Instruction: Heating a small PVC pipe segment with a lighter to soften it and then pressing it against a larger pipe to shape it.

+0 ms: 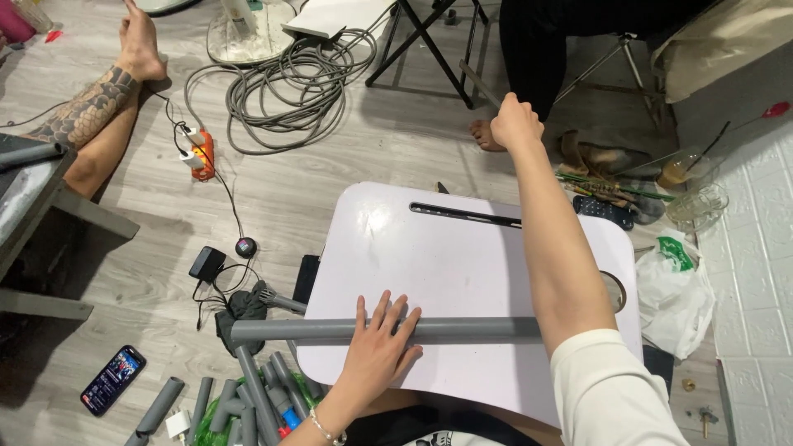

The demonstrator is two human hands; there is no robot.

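Where loose short grey plastic pipe offcuts point(248, 396) lie heaped on the wooden floor point(314, 177) at lower left, we see a long grey plastic pipe point(462, 330) laid across the white rounded lap-desk worktop point(446, 264). Our left hand point(380, 343) presses flat on it, fingers spread, apparently steadying it. Farther right, our right hand point(515, 122) is fisted around a thin grey rod point(479, 84).

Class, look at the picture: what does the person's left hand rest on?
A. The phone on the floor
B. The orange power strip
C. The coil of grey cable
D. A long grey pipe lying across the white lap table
D: the left hand lies flat, fingers spread, on the long grey pipe that lies across the white lap table.
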